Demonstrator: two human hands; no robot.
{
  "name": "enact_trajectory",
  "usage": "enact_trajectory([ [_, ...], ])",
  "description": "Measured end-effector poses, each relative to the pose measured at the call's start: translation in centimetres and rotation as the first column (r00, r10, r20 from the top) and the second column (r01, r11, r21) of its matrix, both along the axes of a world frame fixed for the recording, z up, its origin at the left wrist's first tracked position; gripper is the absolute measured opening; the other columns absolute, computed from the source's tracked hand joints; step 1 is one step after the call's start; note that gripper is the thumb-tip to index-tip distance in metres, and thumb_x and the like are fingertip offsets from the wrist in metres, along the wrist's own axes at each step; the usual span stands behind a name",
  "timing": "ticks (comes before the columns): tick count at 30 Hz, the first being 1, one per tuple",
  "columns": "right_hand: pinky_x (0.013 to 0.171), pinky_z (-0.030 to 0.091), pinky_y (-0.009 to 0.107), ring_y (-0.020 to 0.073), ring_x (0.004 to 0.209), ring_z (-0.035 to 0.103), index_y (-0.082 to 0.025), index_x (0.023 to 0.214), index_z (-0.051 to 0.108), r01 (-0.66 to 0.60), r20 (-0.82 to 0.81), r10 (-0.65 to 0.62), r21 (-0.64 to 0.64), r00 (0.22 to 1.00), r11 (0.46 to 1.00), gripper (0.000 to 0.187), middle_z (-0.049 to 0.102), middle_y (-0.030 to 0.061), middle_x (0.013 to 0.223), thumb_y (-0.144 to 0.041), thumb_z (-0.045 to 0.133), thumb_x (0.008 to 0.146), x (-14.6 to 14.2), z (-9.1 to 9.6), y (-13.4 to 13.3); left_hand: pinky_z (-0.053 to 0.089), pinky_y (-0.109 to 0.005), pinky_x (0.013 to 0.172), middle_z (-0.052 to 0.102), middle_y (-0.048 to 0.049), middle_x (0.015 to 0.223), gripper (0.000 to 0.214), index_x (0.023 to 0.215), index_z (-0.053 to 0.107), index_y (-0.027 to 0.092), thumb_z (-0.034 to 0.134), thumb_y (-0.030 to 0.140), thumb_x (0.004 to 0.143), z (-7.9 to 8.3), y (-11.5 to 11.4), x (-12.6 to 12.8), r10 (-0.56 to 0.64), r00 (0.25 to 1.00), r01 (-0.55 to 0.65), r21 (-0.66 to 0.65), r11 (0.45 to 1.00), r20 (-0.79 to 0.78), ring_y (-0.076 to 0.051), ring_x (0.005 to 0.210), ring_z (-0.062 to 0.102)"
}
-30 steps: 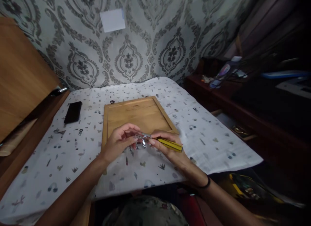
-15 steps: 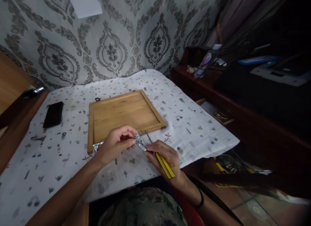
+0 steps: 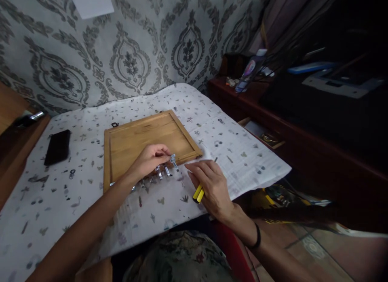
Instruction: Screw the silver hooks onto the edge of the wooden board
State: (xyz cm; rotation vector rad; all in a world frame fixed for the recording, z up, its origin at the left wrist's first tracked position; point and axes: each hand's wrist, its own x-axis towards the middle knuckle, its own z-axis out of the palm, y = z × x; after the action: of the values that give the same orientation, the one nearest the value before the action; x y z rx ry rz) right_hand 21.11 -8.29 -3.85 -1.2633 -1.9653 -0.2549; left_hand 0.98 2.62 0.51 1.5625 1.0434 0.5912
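- A metal piece (image 3: 173,163) is being pinched by the left hand (image 3: 149,160), at the near edge of the wooden board (image 3: 142,138).
- A yellow screwdriver (image 3: 198,193) is being gripped by the right hand (image 3: 214,186), fingers curled.

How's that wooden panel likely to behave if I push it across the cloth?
Probably stiff: the wooden panel has a frame around a flat board. Tipping seems unlikely, since it lies broad side down. The cloth might drag or bunch along with it, as it looks thin and the panel rests directly on it.
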Motion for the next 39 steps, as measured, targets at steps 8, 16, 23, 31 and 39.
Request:
enact_trajectory([
  [8, 0.062, 0.047, 0.029, 0.0195, 0.074, 0.07, -0.02, 0.123, 0.066, -0.03, -0.006, 0.029, -0.182, 1.0, 0.983, 0.027, 0.075, 0.0041, 0.087, -0.016, 0.06, 0.097, -0.5, -0.8, 0.7, 0.044, -0.023, 0.059, 0.072, -0.0025, 0.072, 0.02, 0.082, 0.068, 0.016, 0.078, 0.03, 0.073, -1.3, -0.1, 0.0, 0.003, 0.999, 0.0, -0.077, 0.997, 0.032, -0.014, 0.063, 0.062],
  [16, 0.069, 0.051, 0.026, 0.019, 0.078, 0.073, -0.021, 0.106, 0.07, -0.117, -0.143, 0.078, -0.29, 0.987, 0.95, 0.032, 0.078, 0.0032, 0.089, -0.003, 0.057, 0.083, -1.2, -1.2, 1.6, 0.045, -0.024, 0.066, 0.071, -0.0022, 0.077, 0.012, 0.082, 0.067, 0.016, 0.071, 0.027, 0.081, -1.9, -0.4, 0.2, -0.023, 1.0, 0.023, 0.06, 0.998, 0.003, -0.015, 0.072, 0.063],
  [23, 0.075, 0.055, 0.027, 0.0199, 0.084, 0.075, -0.022, 0.099, 0.072, -0.153, -0.228, 0.069, -0.372, 0.971, 0.916, 0.029, 0.08, 0.0035, 0.093, -0.003, 0.06, 0.08, -1.0, -1.2, 1.9, 0.049, -0.033, 0.081, 0.072, -0.0042, 0.09, 0.016, 0.094, 0.069, 0.019, 0.053, 0.016, 0.095, -1.5, -2.4, -0.7, 0.05, 0.958, 0.106, 0.506, 0.856, -0.284, -0.019, 0.085, 0.064],
  [31, 0.075, 0.056, 0.028, 0.0195, 0.084, 0.075, -0.021, 0.099, 0.072, -0.189, -0.263, 0.099, -0.342, 0.96, 0.921, 0.026, 0.08, 0.0036, 0.092, -0.004, 0.061, 0.083, -0.9, -1.1, 2.1, 0.056, -0.04, 0.087, 0.073, -0.008, 0.106, 0.045, 0.119, 0.072, 0.022, 0.043, 0.0, 0.092, -1.8, -3.7, -2.2, 0.026, 0.88, 0.345, 0.674, 0.653, -0.475, -0.024, 0.099, 0.066],
  [39, 0.07, 0.053, 0.028, 0.0183, 0.078, 0.071, -0.021, 0.097, 0.069, -0.261, -0.253, 0.193, -0.272, 0.948, 0.926, 0.02, 0.076, 0.0034, 0.087, -0.006, 0.058, 0.089, -1.1, -0.8, 1.7, 0.057, -0.044, 0.09, 0.072, -0.0089, 0.115, 0.055, 0.126, 0.069, 0.021, 0.046, -0.004, 0.083, -2.9, -4.1, -2.9, 0.059, 0.871, 0.368, 0.727, 0.579, -0.488, -0.025, 0.102, 0.065],
])
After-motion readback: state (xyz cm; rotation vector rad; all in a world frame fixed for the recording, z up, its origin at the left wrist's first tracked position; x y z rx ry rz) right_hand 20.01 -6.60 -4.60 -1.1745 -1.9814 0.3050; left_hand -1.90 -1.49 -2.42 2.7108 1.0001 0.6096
